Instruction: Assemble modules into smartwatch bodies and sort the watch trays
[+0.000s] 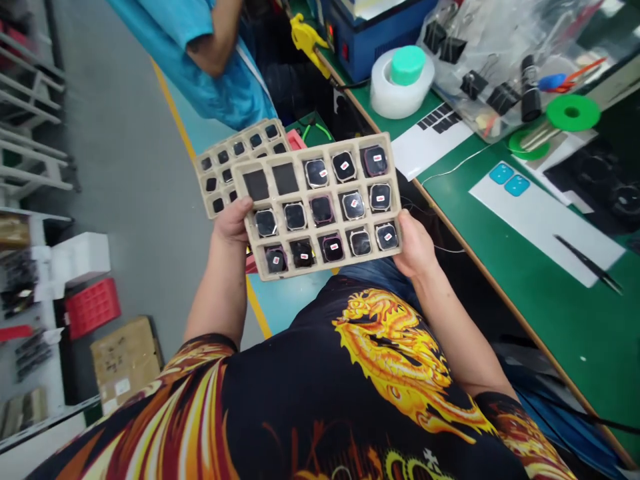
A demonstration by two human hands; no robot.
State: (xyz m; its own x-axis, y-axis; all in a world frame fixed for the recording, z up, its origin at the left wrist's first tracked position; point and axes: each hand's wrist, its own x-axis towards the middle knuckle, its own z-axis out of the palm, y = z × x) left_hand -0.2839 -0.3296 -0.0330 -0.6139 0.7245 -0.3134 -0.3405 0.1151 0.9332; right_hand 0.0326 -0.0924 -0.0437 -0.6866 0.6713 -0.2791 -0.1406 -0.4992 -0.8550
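Beige compartment tray, most cells filled with square smartwatch cases, is held before a dragon-print shirt beside a green workbench, left hand pinching its left rim, right hand gripping the right edge, fingers mostly hidden; a similar tray shows behind.

Two trays; thirteen watches (nearer tray's count); two blue squares.

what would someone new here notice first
Probably the pale tray of dark, square watch-like pieces, mid-view, held between the left hand and the right hand. Next, the golden dragon print across the dark shirt below it, then the bright green spool on the workbench at upper right.
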